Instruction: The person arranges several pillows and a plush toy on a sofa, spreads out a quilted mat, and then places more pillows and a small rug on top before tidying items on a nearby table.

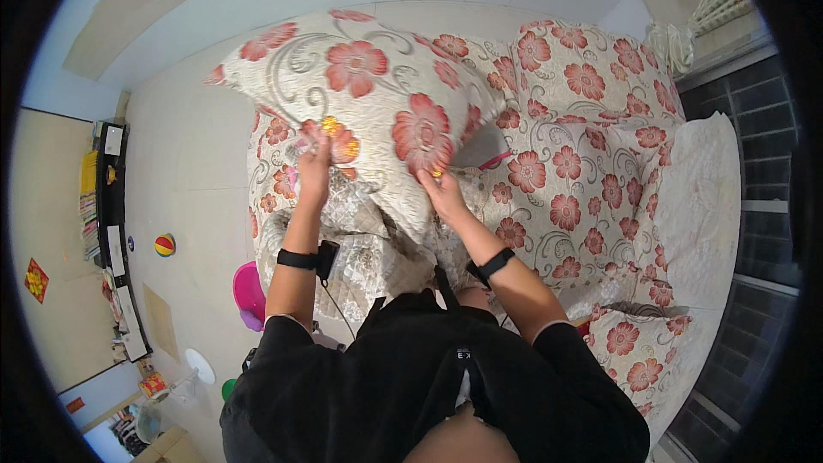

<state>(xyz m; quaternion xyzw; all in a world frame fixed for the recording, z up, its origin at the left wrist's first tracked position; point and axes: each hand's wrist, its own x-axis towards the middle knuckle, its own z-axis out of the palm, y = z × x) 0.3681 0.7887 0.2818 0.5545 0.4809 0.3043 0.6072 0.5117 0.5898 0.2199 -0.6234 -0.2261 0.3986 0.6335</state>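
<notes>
A large pillow [369,94] with red flowers and grey swirls on cream fabric is lifted at a slant over the bedding. My left hand [315,163] is closed on its lower left part, beside small bright yellow patches. My right hand [440,190] grips its lower middle, thumb on the fabric. Beneath lies a crumpled beige patterned quilt [369,253]. Matching flowered bedding [566,180] spreads to the right, with another flowered cushion [591,69] at the back and a pale padded cloth [699,206] along the right side.
A pink plastic seat [249,291] stands left of the bed, near a striped ball [165,245] on the tiled floor [189,189]. A black shelf unit [111,206] lines the left wall. A white fan-like object [200,364] stands lower left. Dark barred windows [763,249] run along the right.
</notes>
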